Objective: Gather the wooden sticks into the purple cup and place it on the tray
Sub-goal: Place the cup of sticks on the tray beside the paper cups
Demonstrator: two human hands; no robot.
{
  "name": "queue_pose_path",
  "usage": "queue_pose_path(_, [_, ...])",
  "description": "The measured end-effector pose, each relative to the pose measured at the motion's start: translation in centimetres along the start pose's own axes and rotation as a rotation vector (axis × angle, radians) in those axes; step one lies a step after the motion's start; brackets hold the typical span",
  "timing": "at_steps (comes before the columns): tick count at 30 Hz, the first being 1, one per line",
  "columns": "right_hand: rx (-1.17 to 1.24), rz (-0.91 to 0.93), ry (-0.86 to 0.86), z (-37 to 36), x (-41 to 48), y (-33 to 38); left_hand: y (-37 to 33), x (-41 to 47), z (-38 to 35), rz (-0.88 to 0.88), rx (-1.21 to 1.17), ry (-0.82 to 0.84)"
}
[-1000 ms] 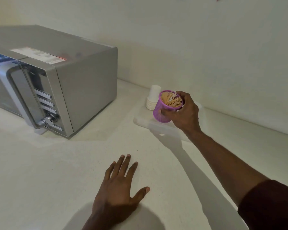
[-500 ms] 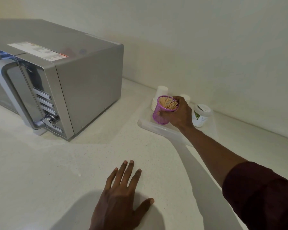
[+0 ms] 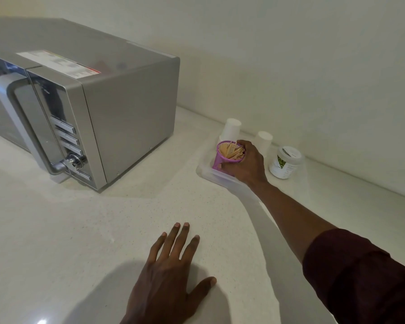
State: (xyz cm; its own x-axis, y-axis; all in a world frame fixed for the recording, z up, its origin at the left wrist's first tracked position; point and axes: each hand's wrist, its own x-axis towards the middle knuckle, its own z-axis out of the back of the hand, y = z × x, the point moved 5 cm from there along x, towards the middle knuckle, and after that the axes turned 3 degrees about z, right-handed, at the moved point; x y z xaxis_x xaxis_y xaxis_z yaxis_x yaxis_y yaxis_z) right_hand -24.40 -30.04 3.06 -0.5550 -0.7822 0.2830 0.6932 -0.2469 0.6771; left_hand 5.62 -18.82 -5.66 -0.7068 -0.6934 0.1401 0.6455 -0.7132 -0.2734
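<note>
The purple mesh cup (image 3: 220, 157) stands tilted slightly inside the clear plastic tray (image 3: 211, 175) near the back wall. Several flat wooden sticks (image 3: 232, 150) fill the cup. My right hand (image 3: 246, 164) is wrapped around the cup's right side, fingers over its rim. The cup's base sits at the tray's floor, partly hidden by the tray's front wall. My left hand (image 3: 171, 277) lies flat on the white counter close to me, fingers spread and holding nothing.
A silver microwave (image 3: 84, 108) fills the left of the counter. Two stacks of white paper cups (image 3: 230, 130) (image 3: 263, 140) stand behind the tray, and a white lidded jar (image 3: 285, 162) sits to its right by the wall.
My right hand has carried the cup down from above the tray until it rests in the tray. My left hand has stayed flat on the counter.
</note>
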Motion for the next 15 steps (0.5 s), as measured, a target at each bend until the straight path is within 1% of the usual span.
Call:
queue_pose_path(7, [-0.004,-0.005,0.033,-0.15,-0.04,-0.07,0.02,-0.13,0.1,0.012,-0.021,-0.002])
queue_pose_path(12, [-0.007,0.012,0.043,-0.28,0.17,-0.19,0.14,-0.06,-0.19,0.042,-0.051,0.085])
queue_pose_path(15, [-0.013,0.018,0.057,-0.35,0.33,-0.23,0.16,-0.02,-0.18,0.042,-0.056,0.101])
